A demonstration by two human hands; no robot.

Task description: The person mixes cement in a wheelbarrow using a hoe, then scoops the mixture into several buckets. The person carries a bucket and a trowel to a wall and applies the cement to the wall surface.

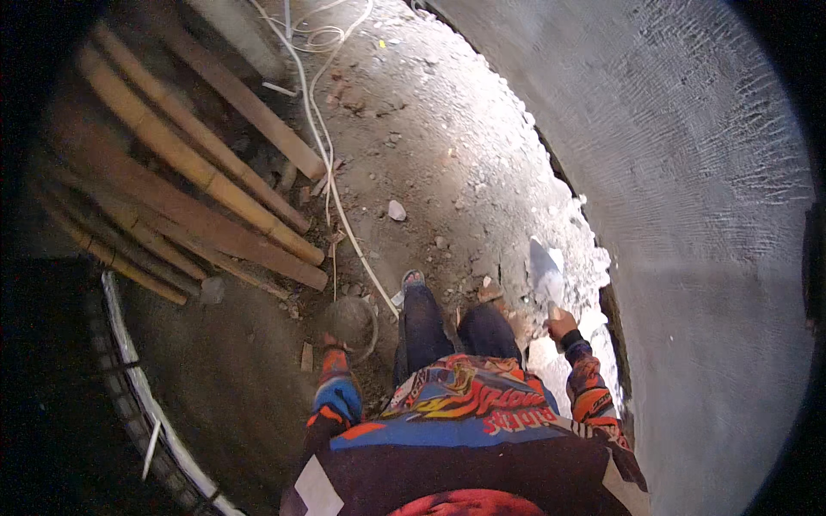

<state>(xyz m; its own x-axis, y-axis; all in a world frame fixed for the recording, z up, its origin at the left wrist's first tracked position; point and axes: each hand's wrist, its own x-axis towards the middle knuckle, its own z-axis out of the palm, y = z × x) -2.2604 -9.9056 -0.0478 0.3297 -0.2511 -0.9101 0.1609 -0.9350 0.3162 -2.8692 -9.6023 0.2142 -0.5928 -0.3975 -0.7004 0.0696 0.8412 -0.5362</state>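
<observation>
Nr wall point(701, 206) | trowel point(545, 272) in R hand point(562, 324) | axis fore-aft, tip fwd

Rubbly ground point(413, 172), grey wall point(688, 215) and apparently bamboo poles point(206, 178) show a building site.

Near the lower middle of the frame, dimness is blurring the fingers of the left hand point(330, 341) and the contents of the round container point(351, 322). At centre right, the right hand point(561, 323) is hiding the handle of the trowel point(544, 271). Upper left, planks point(202, 176) are fading into darkness; a white cable point(307, 96) is leaving through the top edge. The lower edge is cutting off red cloth point(469, 504).
</observation>
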